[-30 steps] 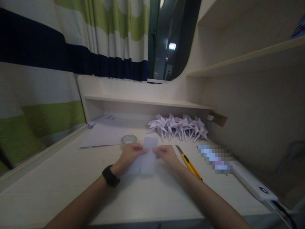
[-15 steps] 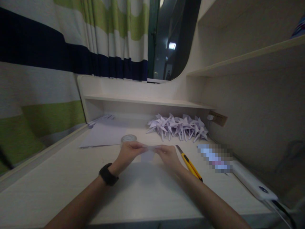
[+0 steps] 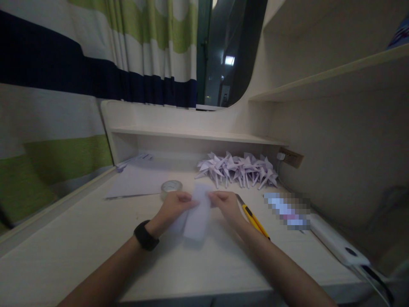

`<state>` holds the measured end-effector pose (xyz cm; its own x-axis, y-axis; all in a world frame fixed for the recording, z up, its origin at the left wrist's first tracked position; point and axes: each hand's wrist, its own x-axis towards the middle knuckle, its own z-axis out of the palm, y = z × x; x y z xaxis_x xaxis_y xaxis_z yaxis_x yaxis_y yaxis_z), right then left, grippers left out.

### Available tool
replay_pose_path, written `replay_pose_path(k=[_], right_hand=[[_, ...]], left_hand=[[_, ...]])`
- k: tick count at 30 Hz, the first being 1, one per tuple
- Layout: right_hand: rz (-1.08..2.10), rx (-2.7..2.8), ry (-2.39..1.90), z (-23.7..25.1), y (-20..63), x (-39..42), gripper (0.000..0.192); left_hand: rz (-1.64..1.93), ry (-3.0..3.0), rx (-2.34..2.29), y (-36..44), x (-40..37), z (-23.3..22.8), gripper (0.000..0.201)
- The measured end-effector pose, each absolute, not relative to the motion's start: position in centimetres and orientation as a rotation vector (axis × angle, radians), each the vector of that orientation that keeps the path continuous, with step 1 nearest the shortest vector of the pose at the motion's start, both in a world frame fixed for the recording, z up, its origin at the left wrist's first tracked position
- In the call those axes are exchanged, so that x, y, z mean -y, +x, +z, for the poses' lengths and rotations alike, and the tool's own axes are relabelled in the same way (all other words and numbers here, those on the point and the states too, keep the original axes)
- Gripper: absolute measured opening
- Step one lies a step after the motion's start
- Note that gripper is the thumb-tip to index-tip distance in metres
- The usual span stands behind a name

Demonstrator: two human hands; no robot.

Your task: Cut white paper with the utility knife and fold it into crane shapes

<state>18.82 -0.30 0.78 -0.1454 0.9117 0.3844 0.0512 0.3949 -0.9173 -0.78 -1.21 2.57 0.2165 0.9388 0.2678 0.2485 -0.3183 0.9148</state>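
A white strip of paper, slightly blurred, is held up over the desk between both hands. My left hand, with a black band at the wrist, pinches its left edge. On the opposite edge, my right hand grips the strip with thumb and fingers. Just behind my left hand lies a roll of clear tape. A yellow utility knife rests right beside my right hand, its blade pointing away from me.
Several folded paper pinwheels are lined up at the back. Flat white paper sheets lie at the back left. To the right are a pixelated phone-like object and a white power strip with cables. A low shelf spans the rear.
The paper was seen nearly edge-on between my fingertips; now it is turned to show a long face slanting toward me. My hands are slightly farther apart.
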Motion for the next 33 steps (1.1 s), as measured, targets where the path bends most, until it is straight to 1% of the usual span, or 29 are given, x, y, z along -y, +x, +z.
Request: replay_pose_path(k=[4,6,11,16,21,27,33], right_hand=[[1.136,1.575,-0.951,0.2,18.3,0.1,0.043],[1.184,1.531,-0.958,0.1,18.1,0.3,0.042],[1.420,1.408,-0.935,0.2,17.8,0.7,0.042],[1.459,1.327,-0.966,-0.6,17.8,0.1,0.043],[1.601,1.342,-0.954,-1.3,18.2,-0.5,0.041],[1.730,1.363,-0.997,-1.5,18.8,-0.7,0.033],[1.854,1.307,-1.074,-1.3,19.2,-0.9,0.015]], left_hand=[[1.176,1.550,-1.131,-0.8,1.3,2.6,0.029],[1.177,1.499,-1.135,-0.8,1.2,2.4,0.029],[1.163,1.412,-1.131,-0.9,0.8,1.9,0.029],[1.159,1.402,-1.111,-0.8,0.6,1.6,0.029],[1.150,1.403,-1.145,-0.9,0.5,1.5,0.029],[1.053,1.415,-1.104,-1.1,0.1,0.9,0.033],[1.004,1.363,-1.099,-1.2,0.3,1.1,0.035]])
